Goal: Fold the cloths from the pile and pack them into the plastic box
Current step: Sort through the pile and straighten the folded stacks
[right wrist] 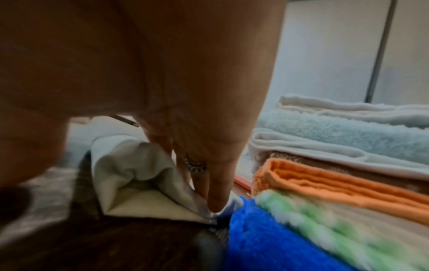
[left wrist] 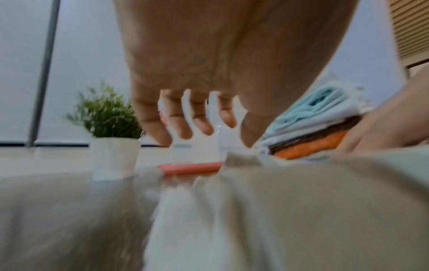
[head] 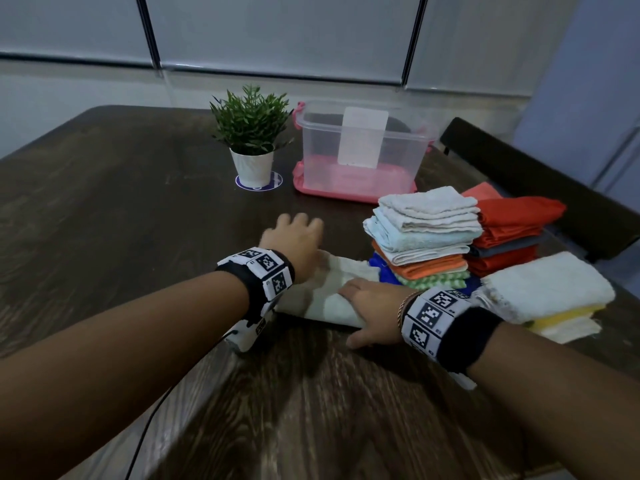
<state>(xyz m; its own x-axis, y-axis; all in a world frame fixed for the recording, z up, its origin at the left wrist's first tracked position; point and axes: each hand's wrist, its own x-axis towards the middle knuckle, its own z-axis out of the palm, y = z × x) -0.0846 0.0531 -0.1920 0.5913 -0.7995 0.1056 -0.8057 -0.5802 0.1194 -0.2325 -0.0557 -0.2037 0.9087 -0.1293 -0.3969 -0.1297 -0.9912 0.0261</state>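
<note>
A white cloth (head: 329, 299) lies partly folded on the dark table, just left of the pile of folded cloths (head: 422, 230). My left hand (head: 294, 237) sits at the cloth's far left end with its fingers (left wrist: 183, 126) spread and straight, gripping nothing. My right hand (head: 367, 306) lies flat on the cloth's near right part; its fingertips (right wrist: 216, 199) press the cloth (right wrist: 130, 183) down beside a blue cloth (right wrist: 267, 234). The clear plastic box (head: 360, 147) stands open at the back on its pink lid (head: 346, 190); no cloth shows in it.
A potted plant (head: 251, 133) stands left of the box. Red cloths (head: 512, 230) are stacked right of the pile, with a white and yellow stack (head: 547, 292) nearer me. A dark chair back (head: 519, 174) rises at the table's right edge.
</note>
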